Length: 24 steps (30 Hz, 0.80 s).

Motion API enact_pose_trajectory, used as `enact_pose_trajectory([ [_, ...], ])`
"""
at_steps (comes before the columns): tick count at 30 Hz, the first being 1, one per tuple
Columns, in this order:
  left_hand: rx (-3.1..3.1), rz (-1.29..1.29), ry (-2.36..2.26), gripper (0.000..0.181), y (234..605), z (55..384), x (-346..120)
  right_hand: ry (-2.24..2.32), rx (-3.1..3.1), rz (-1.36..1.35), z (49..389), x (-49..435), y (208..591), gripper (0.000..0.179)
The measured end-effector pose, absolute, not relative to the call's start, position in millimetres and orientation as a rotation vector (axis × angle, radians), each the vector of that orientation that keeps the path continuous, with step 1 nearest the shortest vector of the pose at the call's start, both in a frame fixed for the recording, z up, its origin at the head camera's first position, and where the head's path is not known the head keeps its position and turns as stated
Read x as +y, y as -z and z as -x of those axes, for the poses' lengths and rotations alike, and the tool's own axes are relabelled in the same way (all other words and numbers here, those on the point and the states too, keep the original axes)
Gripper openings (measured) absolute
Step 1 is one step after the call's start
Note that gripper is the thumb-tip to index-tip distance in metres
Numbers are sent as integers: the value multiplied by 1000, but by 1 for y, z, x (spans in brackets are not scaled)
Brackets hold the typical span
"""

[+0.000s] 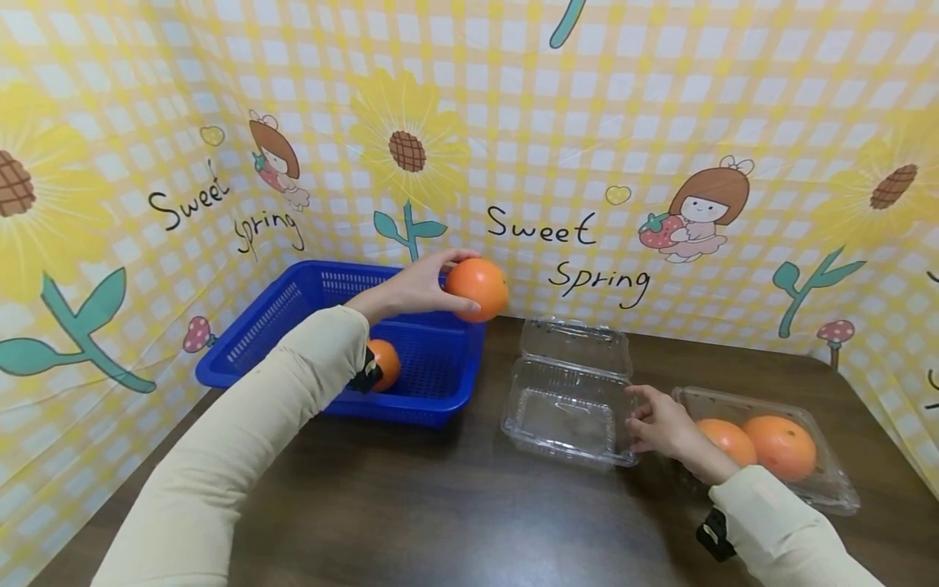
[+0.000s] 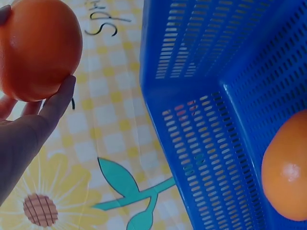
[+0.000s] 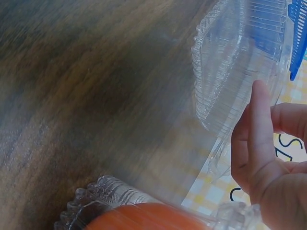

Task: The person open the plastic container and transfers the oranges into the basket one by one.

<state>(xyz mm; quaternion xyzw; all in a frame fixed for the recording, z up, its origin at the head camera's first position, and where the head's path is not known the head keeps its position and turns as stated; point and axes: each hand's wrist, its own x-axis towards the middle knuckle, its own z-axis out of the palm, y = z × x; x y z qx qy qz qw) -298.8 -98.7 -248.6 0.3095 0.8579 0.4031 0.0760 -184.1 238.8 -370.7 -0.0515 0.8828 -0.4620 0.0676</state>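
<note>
My left hand holds an orange in the air over the right end of a blue plastic basket. In the left wrist view, fingers and thumb wrap this orange. Another orange lies inside the basket, partly hidden by the left wrist. An open clear plastic clamshell box stands right of the basket, its lid tipped back toward the wall. With bent fingers, my right hand grips the box's right edge; the exact contact is hard to see through the clear plastic.
Farther right, a second clear plastic box contains oranges, partly behind the right wrist. Everything stands on a dark wooden table. A yellow checked cloth hangs close behind the basket and boxes.
</note>
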Motion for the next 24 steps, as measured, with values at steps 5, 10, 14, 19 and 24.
enact_pose_trajectory([
  [5,2590,-930,-1255,71,249,305,-104,1396,2653,156,184,239,371,48],
  [10,2589,-904,-1267,71,251,310,-110,1392,2662,157,185,240,371,48],
  [14,2622,-853,-1261,73,254,316,-117,1396,2666,164,185,240,371,48],
  [19,2659,-814,-1280,72,258,322,-124,1399,2660,162,185,240,371,48],
  [24,2667,-800,-1290,72,263,328,-129,1400,2666,163,185,240,372,48],
])
